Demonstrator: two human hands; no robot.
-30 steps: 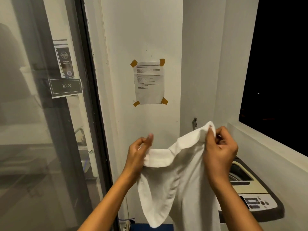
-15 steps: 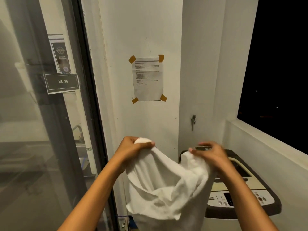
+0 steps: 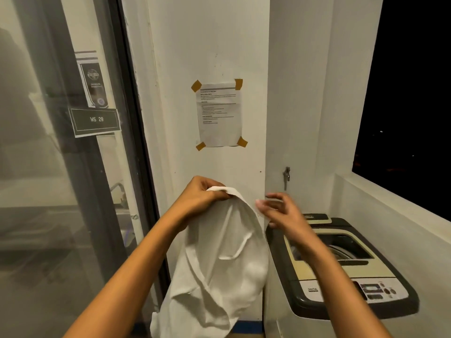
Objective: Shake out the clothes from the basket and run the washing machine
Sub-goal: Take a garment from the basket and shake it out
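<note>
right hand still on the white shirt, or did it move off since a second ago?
Yes. The right hand has let go of the white cloth shirt and dropped nearer the top-loading washing machine, fingers loose.

White wall (image 3: 214, 45); taped notice (image 3: 219, 115); dark window (image 3: 410, 93).

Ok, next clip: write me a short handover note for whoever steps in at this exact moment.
Left hand: grips the top edge of the white garment, which hangs below it in front of the wall.
Right hand: off the cloth, fingers spread and blurred, holding nothing, above the washing machine.
Machine: top-loader at the right, its drum opening visible, control panel at the near edge. What is inside the drum cannot be told.
Basket: out of view.
Done: garment lifted up.
Left: drop it into the drum, handle any remaining clothes, then start the machine.
</note>
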